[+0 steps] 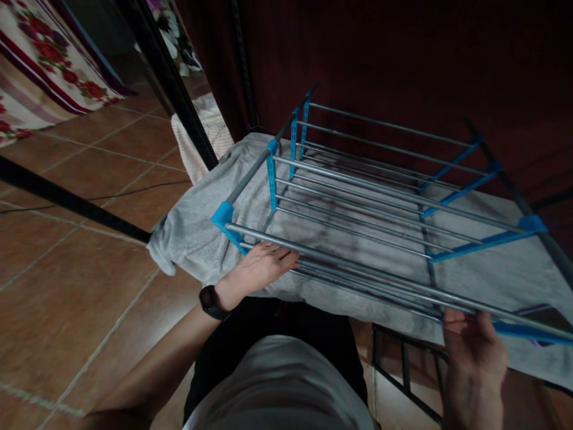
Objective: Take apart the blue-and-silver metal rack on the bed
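Note:
A shoe rack (398, 194) of grey metal tubes and blue plastic brackets lies across a grey blanket (188, 215) in front of me. My left hand (264, 266), with a black band on the wrist, is closed round the near tubes beside the left blue corner piece (222, 214). Farther right, my right hand (474, 340) grips the near side of the rack from below, its fingers curled up behind the tubes. The fingers of both hands are partly hidden by the tubes.
Black metal posts (179, 89) of a bed frame rise at the left. A dark red curtain (380, 54) hangs behind the rack. A dark flat item (548, 315) lies under the rack's right end. A cable (120, 194) crosses the tiled floor (89, 298).

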`<state>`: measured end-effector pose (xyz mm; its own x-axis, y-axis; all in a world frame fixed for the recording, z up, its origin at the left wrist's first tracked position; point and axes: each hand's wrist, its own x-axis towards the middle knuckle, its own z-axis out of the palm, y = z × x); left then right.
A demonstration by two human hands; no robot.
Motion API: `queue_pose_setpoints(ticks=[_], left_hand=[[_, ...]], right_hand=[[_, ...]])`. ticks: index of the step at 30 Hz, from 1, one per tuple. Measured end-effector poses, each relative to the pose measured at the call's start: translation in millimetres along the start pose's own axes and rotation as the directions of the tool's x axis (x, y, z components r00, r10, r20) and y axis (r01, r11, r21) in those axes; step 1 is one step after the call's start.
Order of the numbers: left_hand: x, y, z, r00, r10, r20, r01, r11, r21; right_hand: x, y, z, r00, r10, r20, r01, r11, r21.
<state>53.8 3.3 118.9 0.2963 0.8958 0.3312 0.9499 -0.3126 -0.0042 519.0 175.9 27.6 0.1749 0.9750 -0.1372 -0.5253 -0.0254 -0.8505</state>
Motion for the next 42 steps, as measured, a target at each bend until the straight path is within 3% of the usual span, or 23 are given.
queue_pose_setpoints(ticks=[4, 21, 28, 36, 42], left_hand=[[0, -2, 4, 0.998, 0.040, -0.048, -0.039, 0.999, 0.021], [-1, -4, 10, 0.999, 0.047, -0.024, -0.046, 0.998, 0.038], [-1, -3, 8, 0.998, 0.052, -0.038, -0.051, 0.998, 0.023], [-5, -3, 6, 0.994, 0.060, -0.092, -0.059, 0.998, 0.007], [-10, -3, 4, 0.988, 0.073, -0.133, -0.068, 0.997, 0.042]], right_hand=[[-1, 0, 5, 0.991, -0.004, -0.131, 0.011, 0.999, 0.053], [-7, -5, 26, 0.977, 0.060, -0.203, -0.044, 0.996, 0.082], [-2, -3, 16, 0.986, 0.083, -0.144, -0.065, 0.990, 0.122], [-13, -4, 30, 0.992, 0.031, -0.121, -0.010, 0.986, 0.164], [-14, -3, 31, 0.991, 0.061, -0.122, -0.041, 0.986, 0.164]])
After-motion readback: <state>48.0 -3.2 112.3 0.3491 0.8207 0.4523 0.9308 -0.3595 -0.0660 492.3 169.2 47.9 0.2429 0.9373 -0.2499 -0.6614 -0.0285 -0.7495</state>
